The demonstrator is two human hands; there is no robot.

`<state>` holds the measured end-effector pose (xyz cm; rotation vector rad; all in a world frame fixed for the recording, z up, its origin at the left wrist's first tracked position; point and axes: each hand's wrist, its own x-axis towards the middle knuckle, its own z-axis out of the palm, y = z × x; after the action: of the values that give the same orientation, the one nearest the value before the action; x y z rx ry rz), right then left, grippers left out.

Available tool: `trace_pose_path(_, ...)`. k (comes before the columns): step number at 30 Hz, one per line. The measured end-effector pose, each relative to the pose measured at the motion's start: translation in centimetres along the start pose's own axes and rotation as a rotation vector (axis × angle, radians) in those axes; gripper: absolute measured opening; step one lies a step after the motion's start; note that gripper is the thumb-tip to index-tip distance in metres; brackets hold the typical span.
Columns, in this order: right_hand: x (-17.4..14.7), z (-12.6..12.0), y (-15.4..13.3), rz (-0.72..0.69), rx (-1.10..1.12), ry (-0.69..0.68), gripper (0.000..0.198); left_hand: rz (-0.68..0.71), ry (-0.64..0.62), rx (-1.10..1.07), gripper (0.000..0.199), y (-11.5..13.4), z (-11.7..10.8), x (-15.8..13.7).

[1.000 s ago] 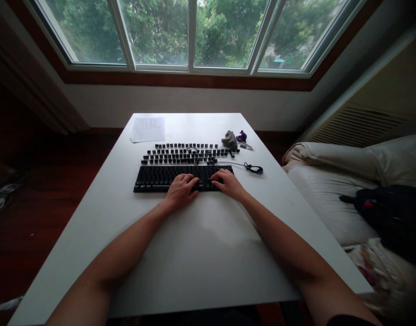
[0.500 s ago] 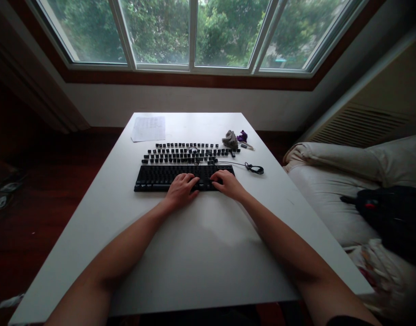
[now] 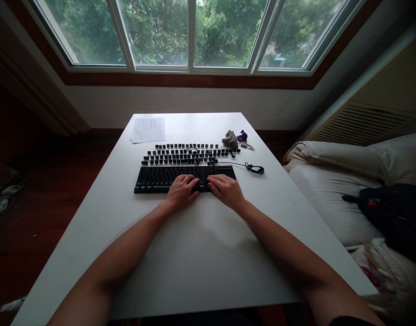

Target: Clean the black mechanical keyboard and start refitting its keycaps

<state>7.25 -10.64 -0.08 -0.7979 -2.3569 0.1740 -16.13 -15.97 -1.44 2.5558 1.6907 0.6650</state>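
A black keyboard (image 3: pixel 153 179) lies lengthwise on the white table, both of my hands resting on it. My left hand (image 3: pixel 181 189) sits over its middle, fingers laid on the keys and the thumb apart near the front edge. To the right, my right hand (image 3: pixel 226 189) reaches over the number-pad end, its fingers stretched forward and fairly flat. No object shows in either hand; what lies beneath the fingers is hidden. Just behind the keyboard, loose black keycaps (image 3: pixel 174 157) are lined up in several rows.
A coiled black cable (image 3: pixel 255 169) lies right of the keyboard. Behind it are a grey cloth (image 3: pixel 230 139), a purple cloth (image 3: pixel 242 136) and a small brush-like tool (image 3: pixel 248 146). Printed paper (image 3: pixel 148 130) lies at the far left. A sofa (image 3: pixel 330 199) stands right of the table.
My right hand has flattened from a curled, pinching shape, and its fingers have shifted slightly left across the keyboard. My left hand stays in place.
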Motion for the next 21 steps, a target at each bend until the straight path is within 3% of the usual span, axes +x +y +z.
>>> trace_pose_path(6,0.1,1.0,-1.5,0.008,-0.159,-0.013,0.063,-0.005,0.007,-0.006,0.046,0.1,0.0,0.1)
trace_pose_path(12,-0.9,2.5,-0.8,0.078,-0.321,-0.243,0.086,-0.006,0.01,-0.004,0.047,0.0,0.2,0.1)
trace_pose_path(21,-1.5,2.6,-0.8,0.059,-0.333,-0.287,0.086,-0.011,0.019,0.001,0.048,0.3,0.1,-0.1)
